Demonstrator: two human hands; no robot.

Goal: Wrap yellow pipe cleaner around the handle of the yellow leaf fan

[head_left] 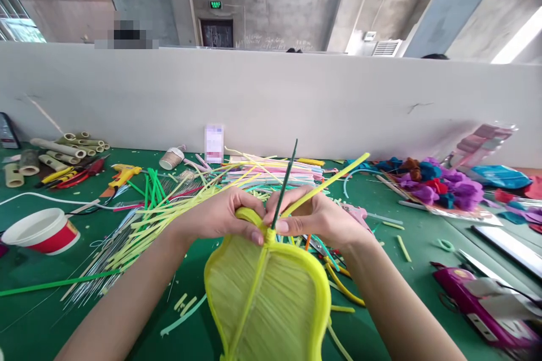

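A large yellow-green leaf [271, 299] with a fuzzy yellow rim hangs over the table's near side, its stem end upward. My left hand [237, 214] is closed in a pinch on the leaf's rim beside the stem base. From that base a dark green stem [285, 183] rises at a slant. My right hand [311, 217] pinches a yellow pipe cleaner [334, 183] right at the stem base; its free end points up and to the right. The tips of both hands almost meet there.
Yellow pipe cleaners [156, 225] and metal wires lie left of centre. A paper cup [46, 231], a yellow glue gun [122, 175] and bamboo tubes [68, 149] stand at left. Purple fabric petals [459, 186] and a power strip [478, 304] are at right. A white partition [271, 101] closes the back.
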